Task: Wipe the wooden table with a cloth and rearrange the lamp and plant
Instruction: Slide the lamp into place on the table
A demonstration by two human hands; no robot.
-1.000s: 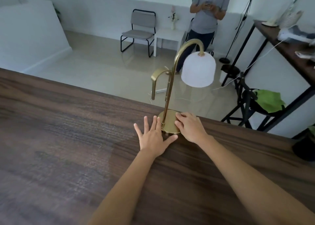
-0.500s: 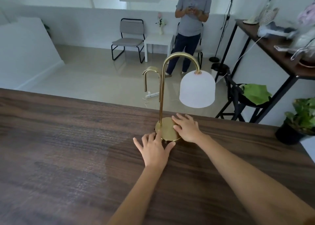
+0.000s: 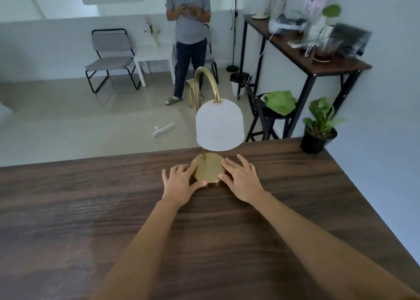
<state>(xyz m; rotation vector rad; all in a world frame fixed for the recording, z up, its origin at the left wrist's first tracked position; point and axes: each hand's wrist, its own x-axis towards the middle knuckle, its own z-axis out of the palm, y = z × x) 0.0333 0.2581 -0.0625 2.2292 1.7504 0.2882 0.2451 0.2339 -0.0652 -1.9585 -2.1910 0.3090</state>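
Note:
A brass lamp point(image 3: 208, 170) with a white dome shade point(image 3: 219, 126) stands near the far edge of the dark wooden table point(image 3: 113, 220). The shade hangs toward me, over the round base. My left hand point(image 3: 181, 182) lies flat against the left side of the base, its thumb curled round the front. On the right side my right hand point(image 3: 242, 178) presses the base the same way. A potted green plant point(image 3: 320, 127) in a black pot sits at the table's far right corner, well apart from both hands.
Beyond the table a person point(image 3: 188, 34) stands on the tiled floor near a grey chair point(image 3: 109, 56) and a small white table point(image 3: 154, 56). A black stool holding a green cloth point(image 3: 280, 102) and a cluttered console table point(image 3: 306, 56) line the right wall.
The lamp has turned under both hands, so its shade now points toward me instead of to the right. It sits closer to the right end, and the plant has come fully into view.

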